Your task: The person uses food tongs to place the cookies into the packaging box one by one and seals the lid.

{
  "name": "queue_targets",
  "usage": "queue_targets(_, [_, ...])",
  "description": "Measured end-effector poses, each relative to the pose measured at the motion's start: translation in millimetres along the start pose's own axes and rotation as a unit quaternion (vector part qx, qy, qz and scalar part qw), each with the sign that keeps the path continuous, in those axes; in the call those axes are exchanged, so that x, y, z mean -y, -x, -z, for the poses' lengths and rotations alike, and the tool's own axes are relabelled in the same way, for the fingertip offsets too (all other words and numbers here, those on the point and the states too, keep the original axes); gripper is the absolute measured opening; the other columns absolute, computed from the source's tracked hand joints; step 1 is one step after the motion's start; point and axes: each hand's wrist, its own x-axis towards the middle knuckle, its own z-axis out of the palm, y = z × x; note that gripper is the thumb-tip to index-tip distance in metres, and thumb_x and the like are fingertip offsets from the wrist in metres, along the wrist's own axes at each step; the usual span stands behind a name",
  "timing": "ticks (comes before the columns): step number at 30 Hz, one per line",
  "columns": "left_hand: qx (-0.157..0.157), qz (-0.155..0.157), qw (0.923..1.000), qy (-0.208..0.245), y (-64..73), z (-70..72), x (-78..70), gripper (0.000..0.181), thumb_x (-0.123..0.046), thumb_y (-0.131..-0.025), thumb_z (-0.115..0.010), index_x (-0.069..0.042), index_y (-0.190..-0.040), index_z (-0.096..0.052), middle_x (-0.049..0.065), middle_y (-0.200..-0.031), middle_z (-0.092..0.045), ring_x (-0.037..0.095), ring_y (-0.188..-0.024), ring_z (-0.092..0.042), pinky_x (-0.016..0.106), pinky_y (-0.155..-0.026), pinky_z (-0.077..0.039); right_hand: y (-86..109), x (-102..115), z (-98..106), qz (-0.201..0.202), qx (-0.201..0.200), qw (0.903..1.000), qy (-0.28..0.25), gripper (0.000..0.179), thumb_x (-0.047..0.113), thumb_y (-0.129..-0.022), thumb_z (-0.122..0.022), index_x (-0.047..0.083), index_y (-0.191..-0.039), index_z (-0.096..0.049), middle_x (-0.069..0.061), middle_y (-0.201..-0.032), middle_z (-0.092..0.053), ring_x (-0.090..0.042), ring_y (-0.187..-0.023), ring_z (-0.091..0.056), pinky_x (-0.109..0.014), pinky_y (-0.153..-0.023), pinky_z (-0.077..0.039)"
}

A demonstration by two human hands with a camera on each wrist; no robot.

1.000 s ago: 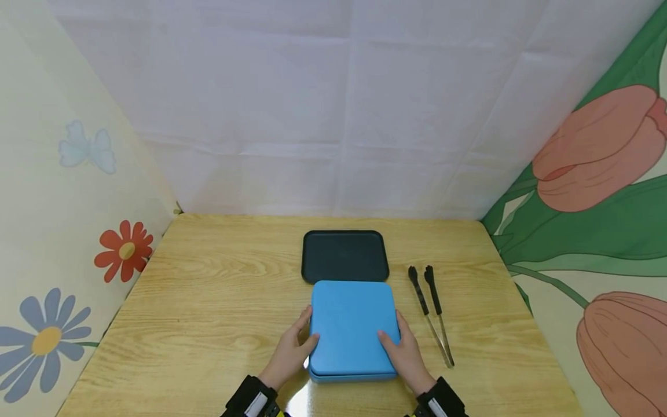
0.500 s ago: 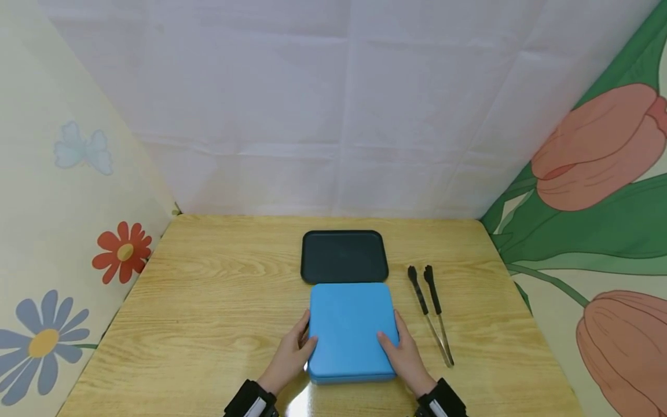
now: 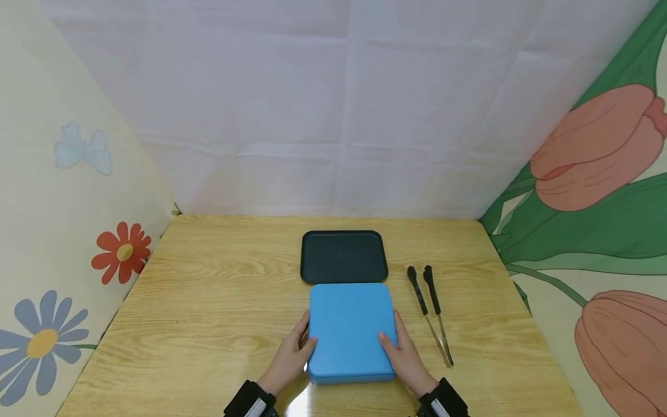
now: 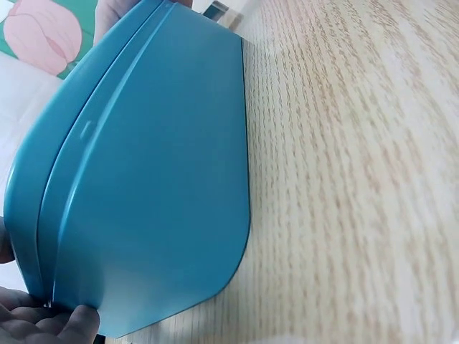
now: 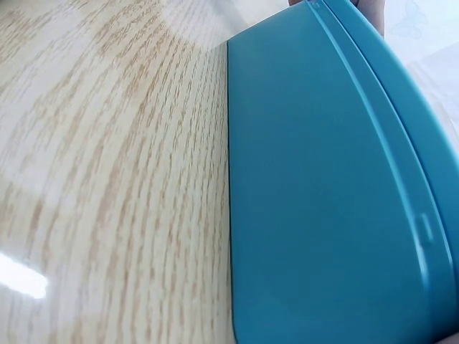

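Observation:
A blue lidded box (image 3: pixel 351 333), rectangular with rounded corners, lies flat on the table in front of me. Its lid covers it, and the seam runs along the upper part of the side wall (image 4: pixel 158 179) in the left wrist view. My left hand (image 3: pixel 288 354) grips the left side, thumb at the top edge, with fingertips (image 4: pixel 82 322) right at the seam. On the opposite side my right hand (image 3: pixel 409 358) holds the box, its thumb laid over the lid. The front wall (image 5: pixel 315 186) fills much of the right wrist view, where that hand is mostly hidden.
A dark rectangular tray (image 3: pixel 344 256) lies just behind the box. To the right are tongs (image 3: pixel 432 315) with black ends and metal arms, spread apart. White cloth (image 3: pixel 333 116) hangs behind the wooden table (image 3: pixel 224 278); printed fabric flanks both sides.
The blue lid has come down slightly and sits flush over the front edge, where it was a little raised before. Both hands keep nearly the same places.

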Motion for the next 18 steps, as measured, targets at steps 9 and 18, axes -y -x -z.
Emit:
queue_targets(9, [0.006,0.002,0.9999,-0.014,-1.3,2.8,-0.5,0.058,-0.006,-0.097,-0.04,0.005,-0.143,-0.007,0.023,-0.149,-0.004,0.034,-0.135,-0.007,0.046,-0.102,-0.017,-3.6,-1,-3,0.014,0.006,0.9999,-0.003,0.079,0.035,-0.094,-0.047,-0.001,-0.145,0.002,-0.025,-0.148,0.003,-0.041,-0.134,0.0,-0.057,-0.102,-0.006])
queue_targets(18, [0.007,0.0,0.9993,-0.037,-6.1,4.4,-1.7,0.056,-0.008,-0.098,-0.035,0.003,-0.144,-0.005,0.022,-0.149,-0.003,0.034,-0.135,-0.004,0.049,-0.104,-0.013,-12.1,-2,-3,0.039,0.01,0.9992,0.001,0.076,0.03,-0.096,-0.044,-0.004,-0.143,0.004,-0.026,-0.148,0.005,-0.041,-0.134,0.002,-0.056,-0.102,-0.005])
